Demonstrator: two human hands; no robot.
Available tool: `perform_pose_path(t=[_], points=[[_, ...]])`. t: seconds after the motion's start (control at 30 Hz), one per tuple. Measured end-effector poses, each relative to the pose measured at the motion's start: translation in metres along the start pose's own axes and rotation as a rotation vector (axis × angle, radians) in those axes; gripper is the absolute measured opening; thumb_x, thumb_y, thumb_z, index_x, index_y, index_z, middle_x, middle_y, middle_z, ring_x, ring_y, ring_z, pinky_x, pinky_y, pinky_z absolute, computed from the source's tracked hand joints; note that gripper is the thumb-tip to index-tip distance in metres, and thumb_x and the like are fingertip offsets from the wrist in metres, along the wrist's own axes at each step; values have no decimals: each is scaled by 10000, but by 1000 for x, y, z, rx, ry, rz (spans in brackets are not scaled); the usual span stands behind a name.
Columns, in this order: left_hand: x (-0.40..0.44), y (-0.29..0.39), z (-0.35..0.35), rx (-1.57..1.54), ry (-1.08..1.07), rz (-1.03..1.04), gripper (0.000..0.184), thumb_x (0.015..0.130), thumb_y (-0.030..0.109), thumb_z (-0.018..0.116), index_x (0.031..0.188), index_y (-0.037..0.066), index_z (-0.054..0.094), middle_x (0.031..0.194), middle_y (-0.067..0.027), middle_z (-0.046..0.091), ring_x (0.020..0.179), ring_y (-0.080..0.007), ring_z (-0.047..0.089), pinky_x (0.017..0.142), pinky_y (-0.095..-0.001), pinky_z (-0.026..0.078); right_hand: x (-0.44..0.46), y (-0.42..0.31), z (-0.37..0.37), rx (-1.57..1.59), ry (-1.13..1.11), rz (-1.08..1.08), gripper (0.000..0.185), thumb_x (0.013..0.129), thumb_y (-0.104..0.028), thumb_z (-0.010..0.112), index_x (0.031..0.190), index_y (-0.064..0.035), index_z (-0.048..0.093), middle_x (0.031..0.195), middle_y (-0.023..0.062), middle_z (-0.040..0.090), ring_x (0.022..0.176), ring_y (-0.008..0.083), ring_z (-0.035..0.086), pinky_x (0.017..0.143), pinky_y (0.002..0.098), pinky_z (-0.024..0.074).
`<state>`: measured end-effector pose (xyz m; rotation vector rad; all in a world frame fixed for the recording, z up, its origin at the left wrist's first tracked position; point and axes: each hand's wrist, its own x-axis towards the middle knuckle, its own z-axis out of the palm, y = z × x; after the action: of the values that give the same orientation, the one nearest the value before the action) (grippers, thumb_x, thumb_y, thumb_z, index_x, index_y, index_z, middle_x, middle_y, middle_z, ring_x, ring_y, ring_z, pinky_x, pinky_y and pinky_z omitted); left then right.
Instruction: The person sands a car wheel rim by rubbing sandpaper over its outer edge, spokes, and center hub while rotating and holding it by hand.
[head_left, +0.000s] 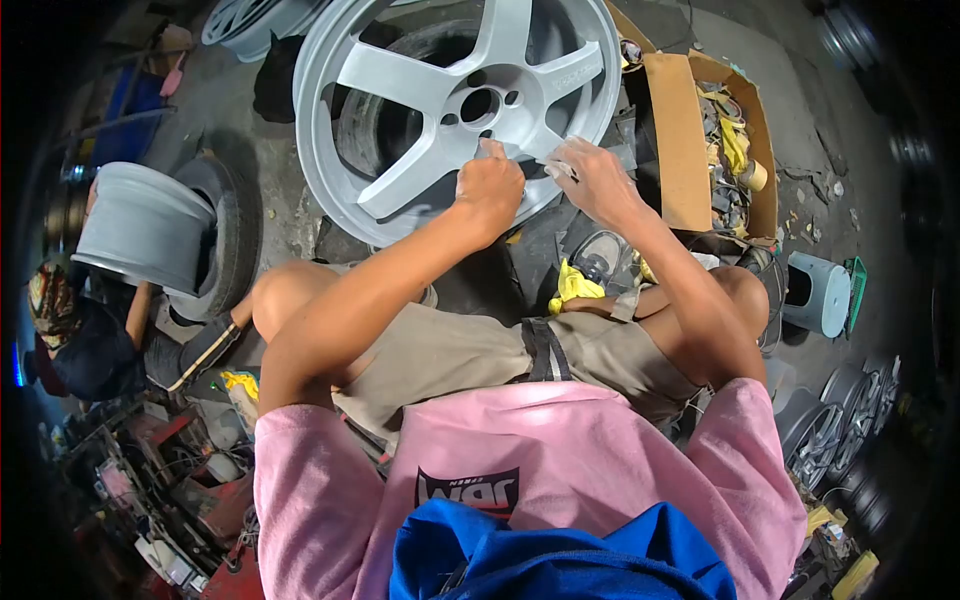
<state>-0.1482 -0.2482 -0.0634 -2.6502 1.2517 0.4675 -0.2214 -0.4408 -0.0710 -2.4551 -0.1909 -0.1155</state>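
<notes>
A pale grey five-spoke car wheel rim (410, 80) stands tilted in front of me, its face towards me. My left hand (490, 192) is closed against the lower spoke area, just below the hub holes; whatever its fingers hold is hidden. Dusted with white powder, my right hand (597, 180) bends its fingers over the lower right spoke near the outer rim. Its fingers are drawn together, and I cannot make out what lies between them. Behind the spokes shows a dark tyre (375, 125).
A cardboard box (680, 140) of scraps stands at the right. Yellow cloth (577, 286) lies by my foot. At the left, another person (95, 340) sits beside a grey wheel barrel (145, 225) and a tyre (235, 230). A bluish-grey stool (818, 295) and several rims stand far right.
</notes>
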Motion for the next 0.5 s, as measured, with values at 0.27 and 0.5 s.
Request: perform_pose_path(t=[0.27,0.5], points=[[-5,-26,-74,-947,183,143,333,972,326,674,945,-1,733,840,-210,731,799,-365,707,764,-454,541,19,-12,5,17,103,87,326,924,-121,677,1239,-38,690,1118,229,660,983,425,678,859,473,570],[-93,-75,-130,-540,233,-162,339,978,315,682,1048,-14,729,985,-207,730,875,-412,681,807,-466,529,14,-4,28,-346,-124,-126,331,964,-126,629,1276,-22,671,1237,202,645,1137,375,640,933,462,556]])
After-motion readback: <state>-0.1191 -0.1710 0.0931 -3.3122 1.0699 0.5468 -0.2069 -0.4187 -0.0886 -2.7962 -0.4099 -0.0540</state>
